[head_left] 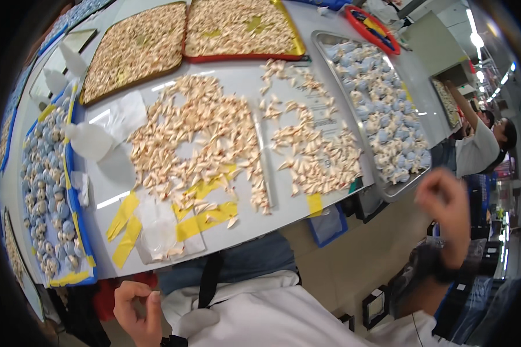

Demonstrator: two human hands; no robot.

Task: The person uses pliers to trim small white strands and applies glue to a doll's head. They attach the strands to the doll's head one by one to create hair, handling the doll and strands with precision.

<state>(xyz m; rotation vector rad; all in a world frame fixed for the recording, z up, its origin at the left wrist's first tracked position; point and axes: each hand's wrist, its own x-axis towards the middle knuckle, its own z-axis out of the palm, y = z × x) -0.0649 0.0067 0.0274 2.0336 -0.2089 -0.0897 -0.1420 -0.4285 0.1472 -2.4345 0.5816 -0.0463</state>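
Across the middle of the counter [116,182], between its far and near edges, lie loose cream-coloured pointed pieces [208,118], spread in two main patches parted by one clear strip [263,156]; there are too many to count. Judged by how things lie, part of the work looks done, since four trays are filled, while the loose spread appears to be what is left. Two trays of similar pieces, the left one [130,85] and the red-edged one [243,57], sit side by side at the far edge. One metal tray [405,189] of blue and cream pieces stands toward the right edge, and one blue-walled tray [82,231] of bluish round pieces lies along the left edge. The right hand [448,205] is blurred just off the metal tray's near right corner, fingers curled; the left hand [139,309] is off the near edge, thumb and forefinger bent close together. Whether either grasps something small, I cannot tell. Near the left edge I count three white bottles [92,141]; by the near edge, one clear round dish [158,234] and at least five yellow tape strips [123,216]. One red oval basket [348,17] lies near the far right corner, and past the right edge is another person [477,150].
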